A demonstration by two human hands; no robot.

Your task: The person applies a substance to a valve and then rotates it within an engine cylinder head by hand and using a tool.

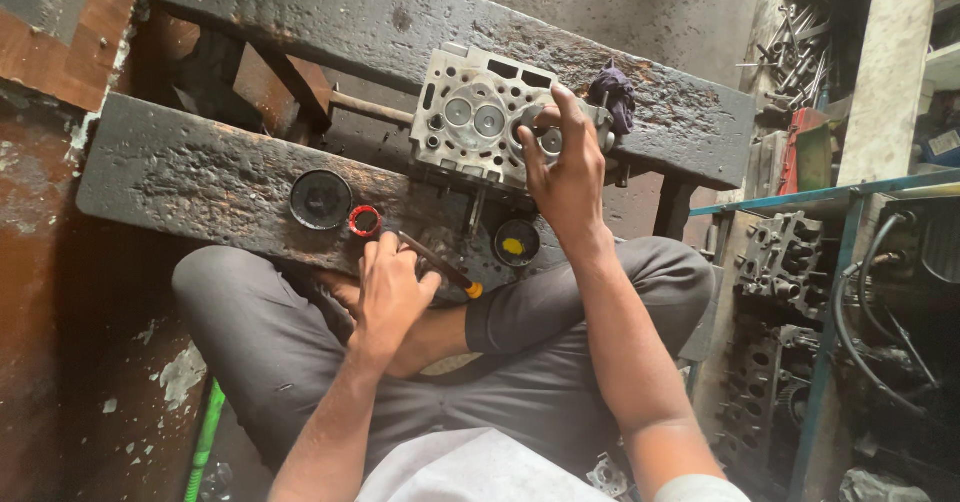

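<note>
A grey metal cylinder head point(470, 117) with round valves lies across two blackened wooden beams point(200, 177). My right hand point(565, 167) rests on its right part, fingers spread over a valve. My left hand point(390, 287) grips a thin dark stick tool with a yellow tip point(445, 270), close to a small red-rimmed tin point(365, 221) on the near beam. I sit cross-legged in grey trousers behind the beam.
A black round lid point(320, 199) and a tin with yellow paste point(517, 243) sit on the near beam. A dark rag point(615, 92) lies by the head. More cylinder heads point(785, 252), hoses and tools crowd the right side. A green hose point(205, 437) lies lower left.
</note>
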